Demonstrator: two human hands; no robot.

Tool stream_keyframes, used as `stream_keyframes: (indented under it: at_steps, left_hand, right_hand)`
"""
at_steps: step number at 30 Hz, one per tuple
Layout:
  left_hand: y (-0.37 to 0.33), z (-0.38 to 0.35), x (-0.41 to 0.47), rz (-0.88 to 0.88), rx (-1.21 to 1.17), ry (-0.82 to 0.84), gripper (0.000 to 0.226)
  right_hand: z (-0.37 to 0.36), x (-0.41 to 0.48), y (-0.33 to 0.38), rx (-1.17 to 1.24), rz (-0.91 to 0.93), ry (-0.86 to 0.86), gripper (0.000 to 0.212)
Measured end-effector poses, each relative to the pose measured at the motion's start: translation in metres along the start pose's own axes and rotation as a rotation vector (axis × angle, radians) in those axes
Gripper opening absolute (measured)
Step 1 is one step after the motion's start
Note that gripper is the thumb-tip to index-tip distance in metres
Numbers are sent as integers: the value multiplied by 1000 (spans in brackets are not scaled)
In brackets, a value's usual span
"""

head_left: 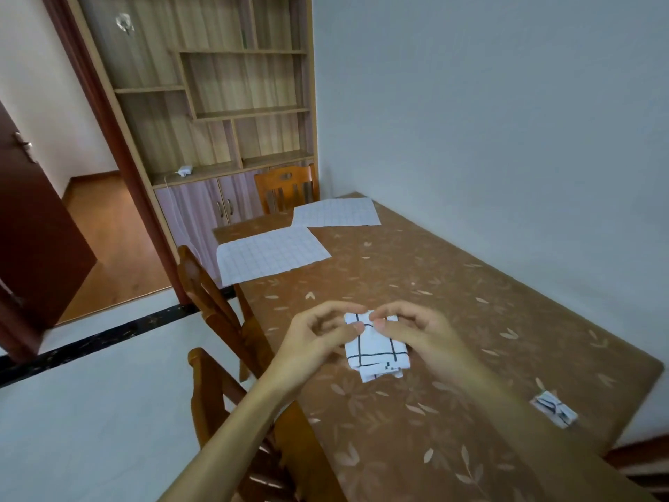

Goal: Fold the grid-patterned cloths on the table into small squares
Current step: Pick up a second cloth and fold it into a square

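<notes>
Brown and leaf-patterned, the surface [434,277] runs along a pale wall [506,121] in a room with a wooden shelf cabinet [231,103] and an open dark-red door [32,230] at far left. At mid-surface a person's left hand [318,335] and right hand [416,331] meet over a partly folded cloth [376,353], white with a black grid, which lies on the surface directly before the person. Each grip is narrow: thumb and fingertips of both hands pinch the cloth's far edge, the two pinches almost touching, while the rest of the cloth lies in flat layers beneath. A small dark mark near its near edge is too small to read.

To the right, near the surface's edge and well apart from the hands, sits a small folded bundle [554,409] of the same grid cloth, blurred. Two more grid cloths lie unfolded at the far end: the nearer flat cloth [271,253] reaches the left edge, and the farther flat cloth [336,211] lies just beyond it, their corners close.

Wooden chairs stand by: a near chair [217,393] and a second chair [213,295] along the left side, and a far chair [286,186] at the end. A white plug-like item [184,171] rests on the cabinet's ledge.
</notes>
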State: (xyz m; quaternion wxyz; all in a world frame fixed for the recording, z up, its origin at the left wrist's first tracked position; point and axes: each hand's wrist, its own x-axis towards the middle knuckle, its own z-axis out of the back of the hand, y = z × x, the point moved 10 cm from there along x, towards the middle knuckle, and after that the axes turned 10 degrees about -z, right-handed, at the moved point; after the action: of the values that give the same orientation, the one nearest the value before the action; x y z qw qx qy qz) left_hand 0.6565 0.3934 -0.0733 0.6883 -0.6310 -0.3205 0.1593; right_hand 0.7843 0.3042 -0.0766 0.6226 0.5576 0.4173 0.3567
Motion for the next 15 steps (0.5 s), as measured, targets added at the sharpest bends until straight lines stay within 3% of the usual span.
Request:
stream_keyframes:
  at_steps: [4,9,15]
  left_hand:
    - [13,6,4,-14,15,-64,34]
    - [50,-1,8,75,5,-128,32]
    - [94,-43,10,256,-82,37,33]
  right_hand:
    - [4,9,-30,35,-156,-30,32]
    - [14,20,-54,-43,-197,-49,23]
    - [39,37,-71,-185,-151,-139,12]
